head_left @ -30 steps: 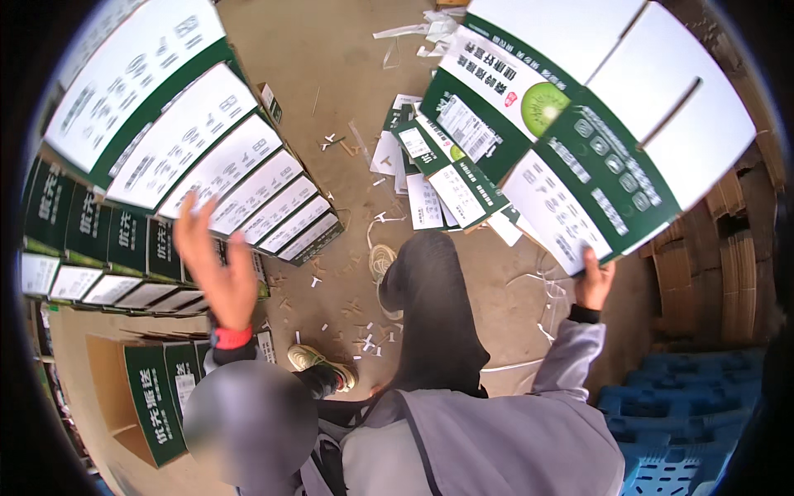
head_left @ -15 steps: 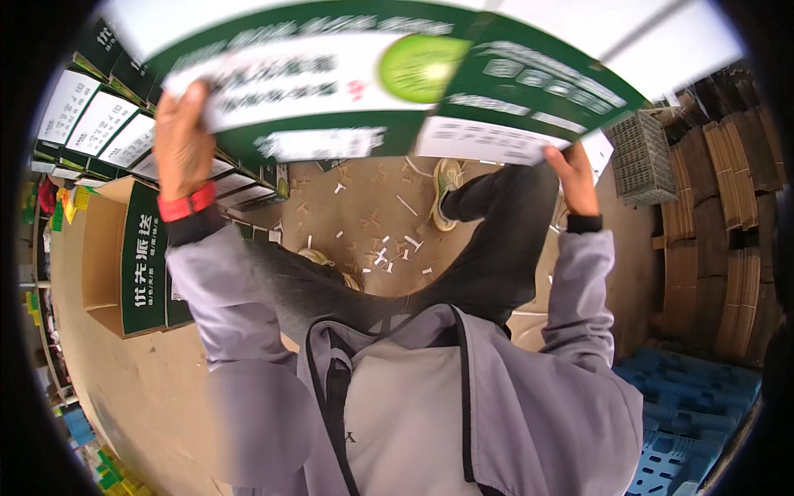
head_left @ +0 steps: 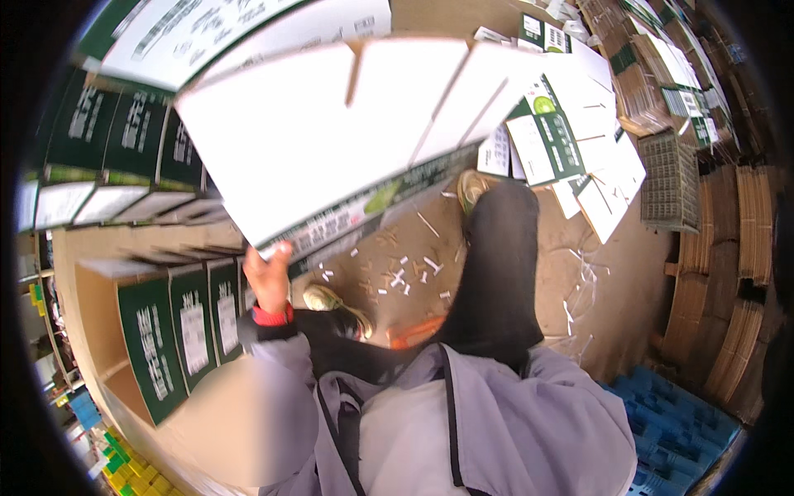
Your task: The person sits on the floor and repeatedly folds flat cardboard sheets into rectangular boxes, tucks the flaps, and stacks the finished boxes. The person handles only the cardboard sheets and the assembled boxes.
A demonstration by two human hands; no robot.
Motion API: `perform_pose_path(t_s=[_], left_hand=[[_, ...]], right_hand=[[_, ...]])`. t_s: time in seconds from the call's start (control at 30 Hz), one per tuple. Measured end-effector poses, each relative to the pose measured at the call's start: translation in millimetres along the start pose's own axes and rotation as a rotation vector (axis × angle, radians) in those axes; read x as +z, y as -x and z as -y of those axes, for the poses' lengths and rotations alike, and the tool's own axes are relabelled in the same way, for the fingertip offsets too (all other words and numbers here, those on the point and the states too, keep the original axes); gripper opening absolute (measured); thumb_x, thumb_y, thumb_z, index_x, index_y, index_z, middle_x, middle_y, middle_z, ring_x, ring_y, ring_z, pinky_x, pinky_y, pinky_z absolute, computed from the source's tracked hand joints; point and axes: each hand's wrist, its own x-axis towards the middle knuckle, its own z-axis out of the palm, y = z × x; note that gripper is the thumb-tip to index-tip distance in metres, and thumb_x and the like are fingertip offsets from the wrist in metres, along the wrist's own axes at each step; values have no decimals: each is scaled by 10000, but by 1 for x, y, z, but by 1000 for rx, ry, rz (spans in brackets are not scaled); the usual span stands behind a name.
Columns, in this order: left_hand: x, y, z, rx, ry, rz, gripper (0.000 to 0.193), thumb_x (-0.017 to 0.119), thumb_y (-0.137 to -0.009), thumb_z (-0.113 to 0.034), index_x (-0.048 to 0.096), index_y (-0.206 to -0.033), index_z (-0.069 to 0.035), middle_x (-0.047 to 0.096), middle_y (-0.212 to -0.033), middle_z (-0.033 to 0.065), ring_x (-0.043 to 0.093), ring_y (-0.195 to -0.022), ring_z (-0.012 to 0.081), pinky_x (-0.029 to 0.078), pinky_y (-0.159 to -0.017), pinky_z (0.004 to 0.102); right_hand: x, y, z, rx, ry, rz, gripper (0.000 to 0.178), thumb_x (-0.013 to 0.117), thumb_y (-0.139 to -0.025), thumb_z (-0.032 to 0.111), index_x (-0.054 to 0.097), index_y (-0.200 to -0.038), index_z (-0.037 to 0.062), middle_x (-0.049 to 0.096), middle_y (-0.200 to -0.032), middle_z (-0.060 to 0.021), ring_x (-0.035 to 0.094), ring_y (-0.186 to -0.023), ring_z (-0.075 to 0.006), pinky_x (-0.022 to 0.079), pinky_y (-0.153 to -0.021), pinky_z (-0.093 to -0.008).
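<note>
A large cardboard carton [head_left: 322, 140] with white faces and a green printed strip along its lower edge stretches across the upper middle, tilted and blurred. My left hand [head_left: 270, 279], with a red band at its wrist, is closed on the carton's lower left corner. The carton's far end reaches over a pile of loose flat carton sheets [head_left: 546, 136]. I cannot see my right hand; only the upper part of that sleeve [head_left: 571, 397] shows.
Green and white cartons [head_left: 132, 124] stand stacked at the left, with an open carton row [head_left: 153, 347] nearer me. Bundled brown cardboard [head_left: 695, 215], a grey crate [head_left: 670, 182] and blue plastic pallets [head_left: 670, 430] line the right. Paper scraps [head_left: 405, 273] and white straps [head_left: 583, 289] litter the floor.
The carton has turned from its printed side to its white side and shifted leftward. My right hand, on its right edge before, has gone out of sight. My left hand has come lower.
</note>
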Motion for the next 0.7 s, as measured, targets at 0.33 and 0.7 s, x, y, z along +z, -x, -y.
perform_pose_path(t_s=[0.33, 0.7], left_hand=[[42, 61, -4, -330, 53, -33, 296, 799, -995, -136, 712, -1234, 16, 730, -1117, 22, 630, -1023, 118, 493, -931, 298], [35, 161, -64, -82, 52, -216, 289, 794, -1013, -165, 720, -1227, 14, 742, -1038, -7, 605, -958, 79, 502, -869, 271]], right_hand=[[-50, -17, 56, -1, -44, 14, 401, 548, -1134, 337, 675, -1304, -3, 704, -1208, -125, 658, -1103, -214, 545, -955, -357], [-157, -127, 78, -482, -299, -94, 429, 542, -1141, 377, 682, -1298, 4, 692, -1243, -109, 646, -1157, -194, 552, -968, -339]])
